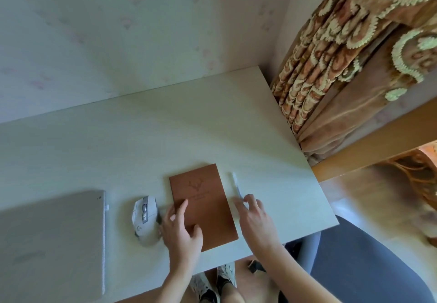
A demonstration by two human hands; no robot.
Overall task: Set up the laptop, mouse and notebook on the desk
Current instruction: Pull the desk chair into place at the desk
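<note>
A brown notebook (205, 198) lies closed on the white desk (142, 142) near its front edge. My left hand (182, 229) rests flat on the notebook's lower left part, fingers spread. A white mouse (144, 217) sits just left of that hand. A closed silver laptop (52, 243) lies at the far left. A white pen (236, 185) lies right of the notebook. My right hand (255, 222) is at the pen's near end, its fingertips touching or pinching it; a firm hold is not clear.
The desk stands against a pale wall. A patterned brown curtain (331, 61) hangs off the desk's right edge beside a wooden frame (369, 151). A blue chair (369, 262) is at lower right. My feet in shoes (212, 281) show below the front edge.
</note>
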